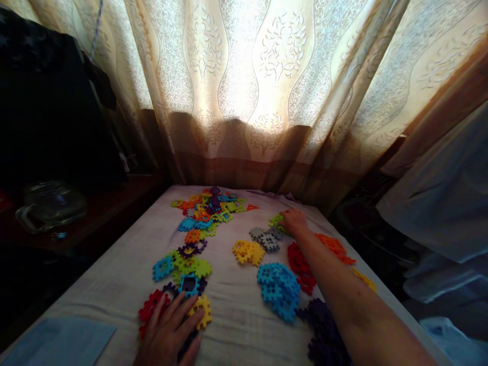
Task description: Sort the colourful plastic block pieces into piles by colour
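My left hand [170, 330] lies with fingers spread over mixed interlocking plastic toy pieces near the front. Around its fingers are a red piece [150, 307], a yellow piece [204, 308] and a blue square piece [188, 284]. My right hand [295, 221] reaches far across the bed, fingers bent together at a lime green toy piece [276, 221]; its fingertips are partly hidden. Close by that hand sit grey pieces [270, 241]. Below the right forearm are red pieces [299, 262], blue pieces [280, 290] and dark purple pieces [320, 325].
A mixed-colour heap [206, 208] extends along the sheet's [236, 315] left side. Yellow pieces [247, 252] lie centrally, orange pieces [335, 247] at right. A light blue sheet [63, 340] is at front left. A glass jug [53, 206] stands on the side table; curtains [244, 76] hang behind.
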### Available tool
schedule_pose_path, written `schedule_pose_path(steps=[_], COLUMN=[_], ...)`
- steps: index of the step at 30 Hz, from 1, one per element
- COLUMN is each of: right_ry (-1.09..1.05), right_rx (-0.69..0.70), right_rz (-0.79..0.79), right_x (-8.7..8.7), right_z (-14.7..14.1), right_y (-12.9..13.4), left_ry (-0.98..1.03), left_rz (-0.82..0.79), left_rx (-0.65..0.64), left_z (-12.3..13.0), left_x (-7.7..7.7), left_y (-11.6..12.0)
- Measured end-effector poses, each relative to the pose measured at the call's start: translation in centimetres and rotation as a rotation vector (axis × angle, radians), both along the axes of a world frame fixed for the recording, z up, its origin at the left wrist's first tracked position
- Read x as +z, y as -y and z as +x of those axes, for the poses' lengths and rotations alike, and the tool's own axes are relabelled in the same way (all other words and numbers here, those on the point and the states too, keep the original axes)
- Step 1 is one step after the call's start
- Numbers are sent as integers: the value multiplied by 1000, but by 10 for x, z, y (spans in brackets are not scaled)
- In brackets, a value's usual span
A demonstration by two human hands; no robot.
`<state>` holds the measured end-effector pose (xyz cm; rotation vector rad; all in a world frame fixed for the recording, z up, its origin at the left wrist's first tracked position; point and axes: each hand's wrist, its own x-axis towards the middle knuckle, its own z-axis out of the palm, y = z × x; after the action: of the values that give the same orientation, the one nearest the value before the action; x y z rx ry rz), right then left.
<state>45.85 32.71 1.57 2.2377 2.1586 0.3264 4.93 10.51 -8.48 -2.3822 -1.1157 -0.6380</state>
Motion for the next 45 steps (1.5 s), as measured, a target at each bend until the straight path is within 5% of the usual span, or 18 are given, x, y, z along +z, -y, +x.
schedule_pose_path(steps=[9, 16, 20, 24, 32, 45], right_ry=[-74, -366, -587, -727, -806, -788], right_rx=[28, 255, 451, 445, 455, 395], right_rz=[164, 345, 304, 228, 327, 325], right_x=[-5, -4, -29, -66, -102, -90], right_z=[-17, -92, -149, -183, -183, -188], right_y=[37, 83, 126, 170, 221, 226], left_ry=[115, 156, 174, 209, 219, 204], left_rz=[-152, -256, -283, -329, -251, -126], left_rx=[28, 81, 85, 75, 81, 81], left_z=[9, 14, 15, 17, 20, 31], left_x=[16, 18, 21, 26, 17, 21], left_y=[9, 17, 19, 20, 17, -9])
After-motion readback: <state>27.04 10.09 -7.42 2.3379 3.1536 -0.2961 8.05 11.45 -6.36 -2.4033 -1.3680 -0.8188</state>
